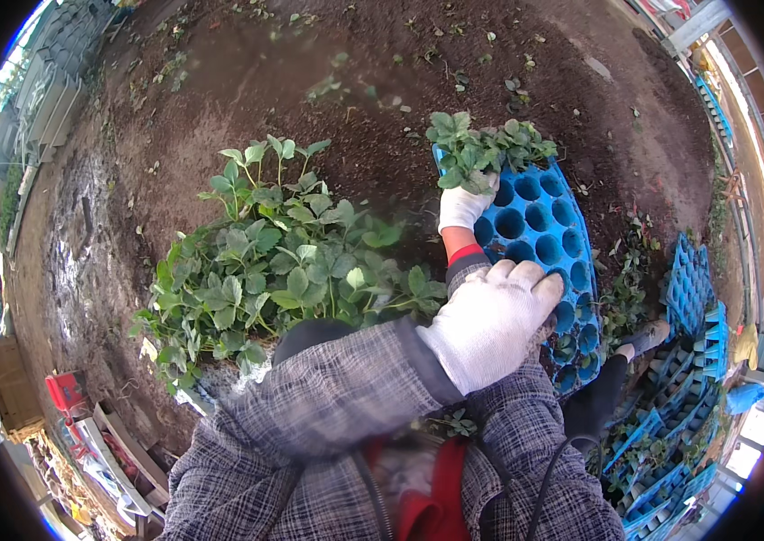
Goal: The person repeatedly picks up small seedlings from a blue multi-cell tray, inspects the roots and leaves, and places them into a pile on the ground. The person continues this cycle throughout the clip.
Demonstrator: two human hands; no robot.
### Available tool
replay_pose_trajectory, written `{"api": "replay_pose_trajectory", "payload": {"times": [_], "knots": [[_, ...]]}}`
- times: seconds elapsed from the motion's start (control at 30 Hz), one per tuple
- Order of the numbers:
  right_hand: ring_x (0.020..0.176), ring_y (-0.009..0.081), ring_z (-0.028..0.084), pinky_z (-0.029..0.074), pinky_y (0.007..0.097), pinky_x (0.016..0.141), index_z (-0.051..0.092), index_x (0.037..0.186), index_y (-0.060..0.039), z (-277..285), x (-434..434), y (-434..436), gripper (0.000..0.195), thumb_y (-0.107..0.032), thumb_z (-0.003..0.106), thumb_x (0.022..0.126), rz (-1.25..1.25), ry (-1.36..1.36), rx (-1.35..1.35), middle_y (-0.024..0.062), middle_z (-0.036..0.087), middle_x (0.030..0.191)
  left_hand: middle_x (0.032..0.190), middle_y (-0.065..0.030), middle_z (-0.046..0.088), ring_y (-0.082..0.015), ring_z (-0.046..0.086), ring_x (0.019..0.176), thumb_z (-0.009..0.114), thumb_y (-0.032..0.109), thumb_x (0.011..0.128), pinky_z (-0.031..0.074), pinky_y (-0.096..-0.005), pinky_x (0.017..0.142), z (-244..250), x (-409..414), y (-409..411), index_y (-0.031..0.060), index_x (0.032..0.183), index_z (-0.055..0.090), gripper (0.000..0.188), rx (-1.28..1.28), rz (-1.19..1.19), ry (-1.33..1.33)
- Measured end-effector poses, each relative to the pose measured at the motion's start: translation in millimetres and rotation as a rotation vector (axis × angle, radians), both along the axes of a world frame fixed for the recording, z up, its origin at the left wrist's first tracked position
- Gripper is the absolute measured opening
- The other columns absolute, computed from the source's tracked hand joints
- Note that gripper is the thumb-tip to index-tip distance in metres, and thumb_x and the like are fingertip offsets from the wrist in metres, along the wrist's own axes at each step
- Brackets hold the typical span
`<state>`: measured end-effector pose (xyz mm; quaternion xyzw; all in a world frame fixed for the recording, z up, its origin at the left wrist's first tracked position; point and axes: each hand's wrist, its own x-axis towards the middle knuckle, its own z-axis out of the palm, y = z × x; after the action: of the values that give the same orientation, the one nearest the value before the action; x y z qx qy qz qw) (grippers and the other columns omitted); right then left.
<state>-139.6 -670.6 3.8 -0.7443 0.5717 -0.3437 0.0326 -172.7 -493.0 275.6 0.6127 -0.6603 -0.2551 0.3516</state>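
My right hand (466, 203), in a white glove with a red cuff, lies at the upper left of a blue plastic cell tray (548, 223). Strawberry-like leaves (483, 149) cover its fingertips, so its grip is hidden. My left hand (500, 328), also gloved in white, crosses over my right forearm beside the tray's lower cells. Its fingers are curled; what lies under them is hidden. Many tray cells look hollow, while some lower ones hold dark matter and leaves. To the left of both hands stands a dense cluster of leafy green plants (287, 264).
Used blue cell trays (666, 433) are piled at the lower right, near a foot (649, 337). Brown soil (368, 74) with scattered leaves spreads ahead. A red container (65, 392) stands at the lower left; grey stacked trays (50, 101) line the far left.
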Motion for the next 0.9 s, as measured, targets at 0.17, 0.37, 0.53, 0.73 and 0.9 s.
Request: {"api": "replay_pose_trajectory", "payload": {"times": [0.17, 0.37, 0.53, 0.73, 0.9], "knots": [[0.108, 0.0352, 0.058, 0.045, 0.0442, 0.093, 0.066, 0.106, -0.0036, 11.0, -12.4, -14.4, 0.032, -0.029, 0.068, 0.087, 0.189, -0.162, -0.038, 0.0167, 0.064, 0.116, 0.115, -0.016, 0.062, -0.0361, 0.063, 0.102, 0.068, 0.02, 0.086, 0.052, -0.0456, 0.088, 3.8, -0.8, -1.0, 0.0042, 0.122, 0.058, 0.041, -0.033, 0.052, 0.015], [0.099, 0.0358, 0.062, 0.048, 0.0444, 0.087, 0.066, 0.104, -0.0019, 55.7, -29.0, -5.6, 0.027, -0.024, 0.067, 0.088, 0.116, -0.698, 0.312, 0.016, 0.067, 0.107, 0.104, -0.0193, 0.065, -0.0373, 0.064, 0.098, 0.072, 0.016, 0.08, 0.052, -0.0434, 0.087, -25.0, 55.1, -36.8, -0.0001, 0.112, 0.063, 0.037, -0.217, 0.546, -0.075], [0.087, 0.0175, 0.062, 0.05, 0.0329, 0.074, 0.064, 0.105, 0.0007, 69.6, -29.7, 22.5, 0.015, -0.006, 0.064, 0.091, 0.253, -1.049, 0.253, 0.0063, 0.067, 0.098, 0.119, -0.0207, 0.066, -0.0308, 0.064, 0.111, 0.073, 0.027, 0.087, 0.05, -0.0378, 0.095, -73.4, 104.5, -53.2, 0.0, 0.128, 0.057, 0.052, 0.19, 0.781, 0.043], [0.09, 0.0116, 0.06, 0.049, 0.0267, 0.078, 0.063, 0.113, -0.0003, 158.0, -90.2, 43.4, 0.022, -0.005, 0.067, 0.092, 0.305, -1.232, 0.471, 0.0048, 0.066, 0.106, 0.127, -0.0188, 0.063, -0.0271, 0.06, 0.116, 0.083, 0.024, 0.076, 0.046, -0.0357, 0.1, -59.7, 91.5, -61.0, 0.0012, 0.138, 0.051, 0.073, 0.464, 0.291, 0.194], [0.091, 0.0126, 0.059, 0.05, 0.0275, 0.085, 0.061, 0.118, 0.0027, 215.1, -139.3, 46.6, 0.025, -0.002, 0.063, 0.094, 0.462, -1.211, 0.594, 0.0055, 0.064, 0.105, 0.127, -0.008, 0.059, -0.0182, 0.059, 0.112, 0.075, 0.005, 0.083, 0.048, -0.0332, 0.099, -38.6, 46.5, -66.4, 0.0012, 0.145, 0.041, 0.07, 0.398, 0.035, 0.848]]}}
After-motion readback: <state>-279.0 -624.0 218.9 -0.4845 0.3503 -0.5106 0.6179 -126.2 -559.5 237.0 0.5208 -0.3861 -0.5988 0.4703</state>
